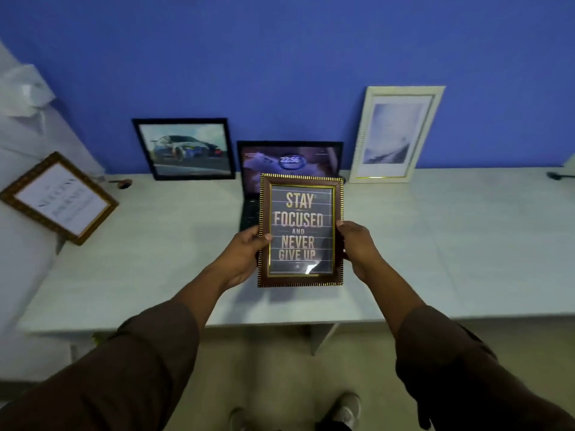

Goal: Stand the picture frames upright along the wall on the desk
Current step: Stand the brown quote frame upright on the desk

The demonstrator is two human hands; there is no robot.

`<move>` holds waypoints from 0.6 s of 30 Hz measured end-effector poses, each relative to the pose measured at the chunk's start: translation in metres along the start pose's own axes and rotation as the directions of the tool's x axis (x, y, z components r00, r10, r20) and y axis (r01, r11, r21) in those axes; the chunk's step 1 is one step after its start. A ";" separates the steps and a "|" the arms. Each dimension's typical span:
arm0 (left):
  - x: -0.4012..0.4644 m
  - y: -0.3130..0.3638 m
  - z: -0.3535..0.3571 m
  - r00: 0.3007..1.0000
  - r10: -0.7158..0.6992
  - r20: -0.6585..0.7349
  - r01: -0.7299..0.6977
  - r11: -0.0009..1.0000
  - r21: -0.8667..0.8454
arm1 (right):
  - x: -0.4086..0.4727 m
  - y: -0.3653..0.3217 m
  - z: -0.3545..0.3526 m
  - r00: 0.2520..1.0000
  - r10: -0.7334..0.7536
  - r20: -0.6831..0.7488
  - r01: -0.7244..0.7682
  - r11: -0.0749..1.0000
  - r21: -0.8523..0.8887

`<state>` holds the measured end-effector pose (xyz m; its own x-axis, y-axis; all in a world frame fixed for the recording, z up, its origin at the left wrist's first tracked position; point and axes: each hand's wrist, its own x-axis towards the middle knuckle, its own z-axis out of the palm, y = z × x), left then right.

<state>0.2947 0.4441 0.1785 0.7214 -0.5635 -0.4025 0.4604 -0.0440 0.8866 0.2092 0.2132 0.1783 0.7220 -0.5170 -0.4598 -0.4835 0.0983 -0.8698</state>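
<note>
I hold a brown and gold quote frame (300, 230) upright above the white desk (435, 244), its text facing me. My left hand (245, 253) grips its left edge and my right hand (357, 244) grips its right edge. A black frame with a car picture (185, 149) leans upright against the blue wall at the desk's back. To the right, a tall white frame (395, 133) also leans on the wall. A brown patterned frame with a white sheet (59, 197) lies tilted at the desk's left end.
An open laptop (289, 158) with a lit screen stands behind the held frame, between the car frame and the white frame. A small dark object (124, 183) lies by the wall at left. A black item (558, 175) sits at the far right.
</note>
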 end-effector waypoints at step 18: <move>0.138 -0.008 0.267 0.974 -0.177 0.140 0.197 0.969 -0.147 | 0.077 0.013 -0.264 0.986 -0.042 -0.160 0.028 0.996 -0.089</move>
<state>0.2527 0.1466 0.1761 0.5491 -0.6565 -0.5172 0.6645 -0.0324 0.7466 0.1279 -0.0497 0.1788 0.6535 -0.6498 -0.3882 -0.5050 0.0077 -0.8631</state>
